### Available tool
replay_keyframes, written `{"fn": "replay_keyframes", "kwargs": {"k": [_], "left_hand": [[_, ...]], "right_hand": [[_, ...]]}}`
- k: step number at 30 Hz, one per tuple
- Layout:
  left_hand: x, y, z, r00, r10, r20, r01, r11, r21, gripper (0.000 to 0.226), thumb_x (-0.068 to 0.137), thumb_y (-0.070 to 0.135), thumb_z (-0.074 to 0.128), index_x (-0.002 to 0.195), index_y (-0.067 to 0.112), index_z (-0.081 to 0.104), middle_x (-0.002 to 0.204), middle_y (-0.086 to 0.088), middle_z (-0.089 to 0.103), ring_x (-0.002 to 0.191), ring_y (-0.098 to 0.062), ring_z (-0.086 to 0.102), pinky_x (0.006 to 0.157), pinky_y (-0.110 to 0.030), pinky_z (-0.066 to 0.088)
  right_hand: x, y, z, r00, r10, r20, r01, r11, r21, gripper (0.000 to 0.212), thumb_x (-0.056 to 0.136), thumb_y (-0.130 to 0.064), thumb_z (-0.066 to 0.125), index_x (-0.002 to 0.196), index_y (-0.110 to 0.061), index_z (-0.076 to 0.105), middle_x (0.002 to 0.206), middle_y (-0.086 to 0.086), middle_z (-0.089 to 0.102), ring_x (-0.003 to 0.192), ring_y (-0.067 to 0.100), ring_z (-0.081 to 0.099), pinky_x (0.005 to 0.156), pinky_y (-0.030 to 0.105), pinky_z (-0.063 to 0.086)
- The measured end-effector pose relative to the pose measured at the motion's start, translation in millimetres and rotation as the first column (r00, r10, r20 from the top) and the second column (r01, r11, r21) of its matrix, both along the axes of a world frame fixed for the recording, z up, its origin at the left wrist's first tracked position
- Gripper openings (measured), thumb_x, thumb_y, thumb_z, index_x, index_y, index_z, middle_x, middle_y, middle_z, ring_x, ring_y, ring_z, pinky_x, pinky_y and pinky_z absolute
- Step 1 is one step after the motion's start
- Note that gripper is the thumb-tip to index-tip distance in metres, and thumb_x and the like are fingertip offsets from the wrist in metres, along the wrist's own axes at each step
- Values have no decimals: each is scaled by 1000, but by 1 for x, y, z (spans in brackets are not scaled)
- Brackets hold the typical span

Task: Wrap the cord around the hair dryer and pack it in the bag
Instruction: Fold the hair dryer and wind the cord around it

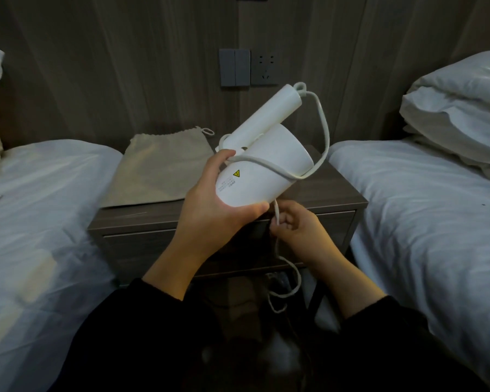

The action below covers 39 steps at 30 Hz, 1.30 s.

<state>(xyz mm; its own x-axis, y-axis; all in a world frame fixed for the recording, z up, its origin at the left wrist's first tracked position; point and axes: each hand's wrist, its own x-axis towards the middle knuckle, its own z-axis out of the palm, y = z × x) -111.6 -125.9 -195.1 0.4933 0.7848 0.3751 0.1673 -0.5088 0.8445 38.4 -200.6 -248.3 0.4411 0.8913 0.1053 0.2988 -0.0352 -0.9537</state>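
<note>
Left hand [210,206]; dryer [256,181] nozzle perhaps up-right

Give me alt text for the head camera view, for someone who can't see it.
A person's left hand holds a white hair dryer above a nightstand while the right hand pinches its cord, one loop lying across the barrel. A beige drawstring bag lies flat on the nightstand, between two beds.
</note>
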Motion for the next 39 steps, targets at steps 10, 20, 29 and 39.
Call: {"fn": "replay_keyframes", "kwargs": {"k": [10,20,29,39], "left_hand": [[-2,16,-14,985,136,-109,-132,990,43,86,63,36,81,131,47,30,117,12,42,106,-13,47,91,-40,51],[-7,29,-21,862,378,-336,-55,731,680,86,64,55,67,138,27,33,98,-13,53,87,-30,53,76,-41,45],[-13,38,-18,834,278,-476,247,582,775,82,64,57,56,137,31,31,98,-18,60,80,-34,57,70,-39,45],[-9,38,-27,817,216,-535,369,518,772,88,58,45,79,136,32,38,100,-16,60,82,-32,57,69,-39,45]], "right_hand": [[-11,-14,35,936,91,341,-2,967,-253,18,91,-16,51,96,-19,68,58,-12,55,54,1,51,51,18,37],[-14,-40,67,705,147,694,20,974,-227,15,86,-18,55,88,-23,68,81,-3,67,80,17,62,72,32,51],[-2,-50,72,290,-205,935,225,964,141,30,75,-41,63,61,-13,63,58,5,63,57,29,59,51,33,47],[9,-57,88,889,220,403,-233,972,-16,40,82,10,55,86,-27,70,69,-9,69,64,7,63,64,17,49]]}}
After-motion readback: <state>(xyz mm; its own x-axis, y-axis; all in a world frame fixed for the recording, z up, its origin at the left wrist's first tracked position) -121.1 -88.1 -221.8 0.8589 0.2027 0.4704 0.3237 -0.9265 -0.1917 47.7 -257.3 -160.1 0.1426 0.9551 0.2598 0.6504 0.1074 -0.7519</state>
